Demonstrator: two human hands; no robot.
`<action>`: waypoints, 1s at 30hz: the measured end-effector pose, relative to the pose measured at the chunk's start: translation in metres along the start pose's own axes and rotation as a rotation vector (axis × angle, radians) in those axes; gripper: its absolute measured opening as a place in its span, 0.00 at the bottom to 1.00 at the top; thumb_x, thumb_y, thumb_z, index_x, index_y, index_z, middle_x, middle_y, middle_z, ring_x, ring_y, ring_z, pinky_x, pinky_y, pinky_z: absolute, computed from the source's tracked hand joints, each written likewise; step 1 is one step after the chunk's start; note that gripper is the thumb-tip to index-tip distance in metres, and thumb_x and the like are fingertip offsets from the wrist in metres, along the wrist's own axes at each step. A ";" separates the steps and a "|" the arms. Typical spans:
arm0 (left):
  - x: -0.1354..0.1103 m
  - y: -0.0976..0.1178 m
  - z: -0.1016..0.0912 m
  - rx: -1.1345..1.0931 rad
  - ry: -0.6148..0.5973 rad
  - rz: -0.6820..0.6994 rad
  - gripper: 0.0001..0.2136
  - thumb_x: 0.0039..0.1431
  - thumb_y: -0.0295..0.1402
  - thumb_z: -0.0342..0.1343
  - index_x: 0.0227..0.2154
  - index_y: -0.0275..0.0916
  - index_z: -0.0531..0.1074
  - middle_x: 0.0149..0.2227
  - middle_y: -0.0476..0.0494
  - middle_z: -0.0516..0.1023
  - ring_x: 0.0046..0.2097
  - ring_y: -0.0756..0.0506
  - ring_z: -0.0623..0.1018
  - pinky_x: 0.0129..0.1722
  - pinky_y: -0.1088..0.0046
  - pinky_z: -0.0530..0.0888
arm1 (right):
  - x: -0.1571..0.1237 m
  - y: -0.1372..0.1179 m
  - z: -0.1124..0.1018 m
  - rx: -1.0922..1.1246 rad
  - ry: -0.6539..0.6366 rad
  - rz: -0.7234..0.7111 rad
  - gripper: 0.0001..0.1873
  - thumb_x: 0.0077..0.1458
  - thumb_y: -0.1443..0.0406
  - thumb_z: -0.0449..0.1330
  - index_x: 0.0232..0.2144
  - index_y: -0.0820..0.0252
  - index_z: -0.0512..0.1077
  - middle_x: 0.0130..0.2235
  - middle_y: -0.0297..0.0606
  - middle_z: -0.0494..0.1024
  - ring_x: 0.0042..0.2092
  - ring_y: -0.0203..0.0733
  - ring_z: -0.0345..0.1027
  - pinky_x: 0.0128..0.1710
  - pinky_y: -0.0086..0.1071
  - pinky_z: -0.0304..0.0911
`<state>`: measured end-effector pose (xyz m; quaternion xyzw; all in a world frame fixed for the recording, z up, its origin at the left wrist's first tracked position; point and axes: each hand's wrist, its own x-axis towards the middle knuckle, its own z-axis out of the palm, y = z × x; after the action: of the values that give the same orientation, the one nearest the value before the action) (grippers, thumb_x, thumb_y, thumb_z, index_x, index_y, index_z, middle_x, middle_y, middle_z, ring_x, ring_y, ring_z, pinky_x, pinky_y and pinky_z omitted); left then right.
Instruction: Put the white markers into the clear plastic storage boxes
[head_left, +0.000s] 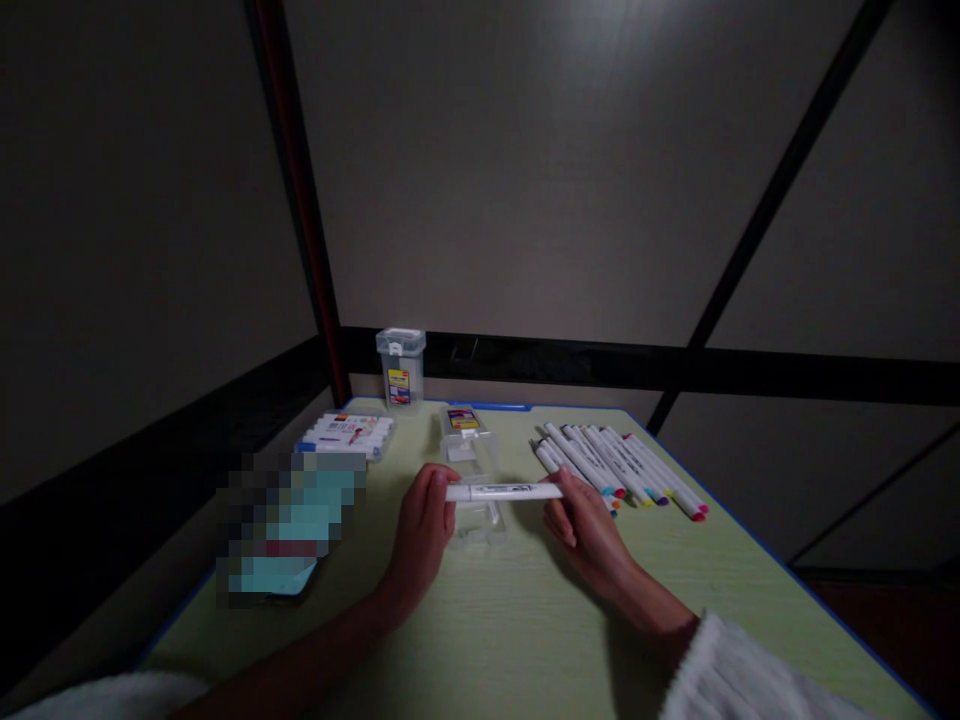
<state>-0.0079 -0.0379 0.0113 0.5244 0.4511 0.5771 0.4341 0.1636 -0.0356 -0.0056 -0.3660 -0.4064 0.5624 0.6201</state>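
A white marker point(510, 491) is held level above the table, one end in each hand. My left hand point(424, 520) pinches its left end, and my right hand point(585, 515) grips the right end with fingers curled. Below and behind the marker lies a clear plastic box point(469, 450) with its lid open toward me; the marker hides part of it. Just beyond my right hand, several white markers point(600, 455) with coloured ends lie side by side in a loose row.
On the light green table point(480, 640) with a blue edge, a clear lidded box point(401, 370) stands upright at the far left. Nearer is a pack of markers point(349, 435), then a blurred-out teal item point(300, 530). Dark-framed panels point(495, 200) rise behind the table.
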 end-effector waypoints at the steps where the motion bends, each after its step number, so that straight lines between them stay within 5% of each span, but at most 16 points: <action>1: 0.000 0.000 0.000 -0.007 0.004 -0.012 0.12 0.54 0.43 0.42 0.26 0.40 0.61 0.17 0.56 0.55 0.17 0.54 0.56 0.13 0.80 0.51 | 0.000 0.000 0.000 -0.007 0.003 -0.002 0.18 0.47 0.52 0.56 0.19 0.61 0.65 0.08 0.23 0.54 0.13 0.26 0.39 0.14 0.24 0.36; 19: 0.006 -0.007 0.000 -0.014 -0.013 -0.103 0.14 0.53 0.45 0.42 0.24 0.39 0.61 0.16 0.58 0.52 0.15 0.56 0.53 0.12 0.82 0.49 | 0.001 -0.002 -0.002 0.027 0.016 -0.019 0.11 0.43 0.60 0.61 0.19 0.60 0.65 0.11 0.25 0.56 0.16 0.27 0.44 0.17 0.24 0.42; 30: 0.004 0.003 0.000 0.051 -0.004 -0.123 0.10 0.52 0.39 0.42 0.24 0.39 0.61 0.12 0.60 0.54 0.12 0.57 0.53 0.11 0.83 0.49 | 0.002 -0.001 -0.002 0.052 -0.004 0.015 0.14 0.46 0.57 0.60 0.20 0.62 0.66 0.08 0.21 0.51 0.13 0.24 0.36 0.13 0.23 0.34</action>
<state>-0.0084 -0.0345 0.0149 0.5080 0.4961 0.5365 0.4561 0.1658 -0.0341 -0.0058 -0.3517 -0.3903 0.5780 0.6244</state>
